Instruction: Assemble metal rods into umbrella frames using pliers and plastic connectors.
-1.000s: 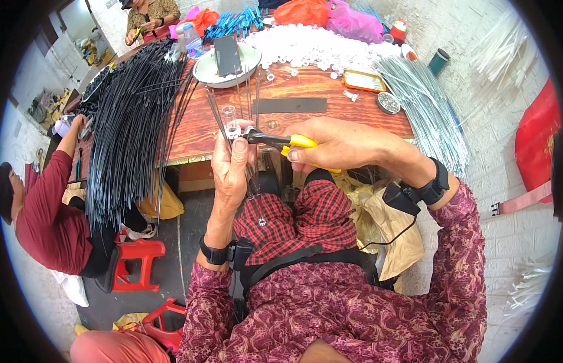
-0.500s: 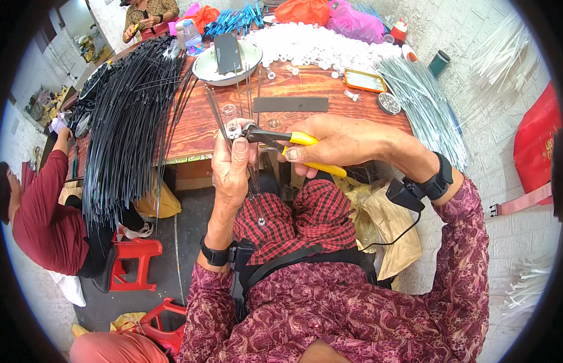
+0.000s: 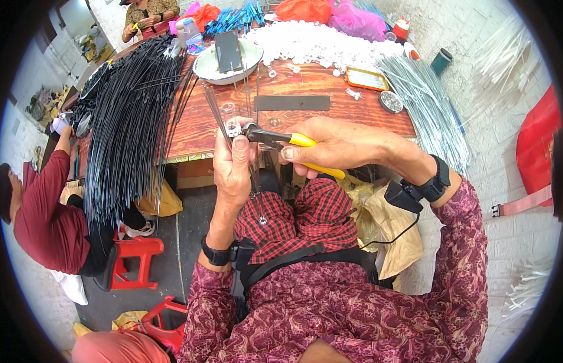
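My left hand [image 3: 232, 169] is closed, thumb up, around a small clear plastic fitting [image 3: 232, 129] with a white ring. Several thin dark rods [image 3: 217, 115] stick up from that same grip, and some run down below it toward my lap. In my right hand [image 3: 333, 142] are pliers with yellow handles [image 3: 302, 140] and a dark head. The pliers' jaws touch the side of the fitting, just above my left thumb. Whether they bite on a rod or on the plastic is too small to tell.
On the wooden table [image 3: 191, 136] are a dark flat strip [image 3: 293, 103], a bowl [image 3: 203, 68] bearing a phone [image 3: 227, 51], white plastic pieces [image 3: 318, 45], black rods [image 3: 127, 127], silvery rods [image 3: 423, 112] and a tin [image 3: 391, 101]. Two people work at left, near a red stool [image 3: 135, 260].
Both hands, the pliers and the fitting keep nearly the same place. The whole view has shifted very slightly.
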`<state>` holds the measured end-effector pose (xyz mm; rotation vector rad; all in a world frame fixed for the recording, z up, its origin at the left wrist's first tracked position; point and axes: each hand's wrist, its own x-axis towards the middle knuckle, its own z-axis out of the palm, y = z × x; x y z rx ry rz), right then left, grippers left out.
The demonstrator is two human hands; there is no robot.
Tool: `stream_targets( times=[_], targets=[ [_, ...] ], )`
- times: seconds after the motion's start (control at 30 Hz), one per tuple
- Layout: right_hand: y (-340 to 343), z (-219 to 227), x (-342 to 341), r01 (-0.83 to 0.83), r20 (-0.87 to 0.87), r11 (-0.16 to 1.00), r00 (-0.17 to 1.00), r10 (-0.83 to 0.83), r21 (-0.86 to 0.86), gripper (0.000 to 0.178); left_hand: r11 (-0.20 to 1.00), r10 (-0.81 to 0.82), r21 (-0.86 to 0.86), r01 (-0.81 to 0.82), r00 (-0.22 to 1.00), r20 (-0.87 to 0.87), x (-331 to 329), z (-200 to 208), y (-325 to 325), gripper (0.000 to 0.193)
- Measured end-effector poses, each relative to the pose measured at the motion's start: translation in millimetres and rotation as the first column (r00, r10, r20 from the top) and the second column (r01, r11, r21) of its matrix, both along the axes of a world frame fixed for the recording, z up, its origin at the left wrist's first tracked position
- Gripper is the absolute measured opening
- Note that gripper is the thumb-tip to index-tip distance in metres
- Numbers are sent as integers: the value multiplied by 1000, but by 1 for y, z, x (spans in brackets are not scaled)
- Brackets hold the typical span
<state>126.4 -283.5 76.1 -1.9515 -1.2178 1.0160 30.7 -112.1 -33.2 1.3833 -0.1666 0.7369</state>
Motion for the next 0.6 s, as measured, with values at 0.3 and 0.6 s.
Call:
stream_targets(
  times=[0.3, 0.6],
  targets=[
    [5, -2, -4, 155, 125, 987, 981, -150, -36, 34, 979, 141, 156, -133, 989, -40, 9, 4, -8, 42],
    [21, -30, 4, 7, 487, 897, 838, -246, 441, 38, 971, 200, 159, -180, 972, -120, 17, 7, 3, 38]
  ],
)
